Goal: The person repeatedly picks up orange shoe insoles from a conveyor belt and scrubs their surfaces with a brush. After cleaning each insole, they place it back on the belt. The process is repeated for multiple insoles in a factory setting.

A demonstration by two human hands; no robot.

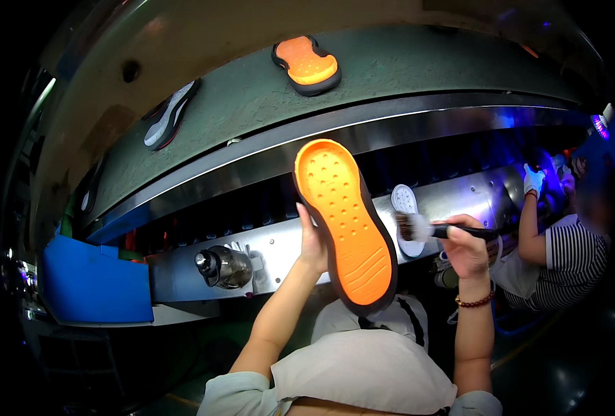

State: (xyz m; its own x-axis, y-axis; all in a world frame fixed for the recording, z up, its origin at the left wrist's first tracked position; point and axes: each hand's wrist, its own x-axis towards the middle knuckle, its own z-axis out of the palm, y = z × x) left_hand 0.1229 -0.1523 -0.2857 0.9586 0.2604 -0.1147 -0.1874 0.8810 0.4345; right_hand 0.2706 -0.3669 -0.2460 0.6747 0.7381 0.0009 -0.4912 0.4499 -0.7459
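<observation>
My left hand [312,243] grips a shoe sole [340,215] by its left edge; the thumb shows and the other fingers are hidden behind it. The sole is orange and dimpled inside a black rim, tilted upright in front of me. In my right hand [465,251] is a brush [418,228] with a black handle, its bristles pointing left toward the sole but apart from it. Behind the brush, on the metal ledge, lies a white sole [405,201], partly covered by the brush.
A green conveyor belt [231,90] runs beyond the metal rail, carrying another orange-and-black sole [307,66] and a grey sole [172,114]. A dark bottle [223,267] stands on the ledge [273,260], left of me. A blue box [96,281] is farther left. A co-worker [553,256] works at right under violet light.
</observation>
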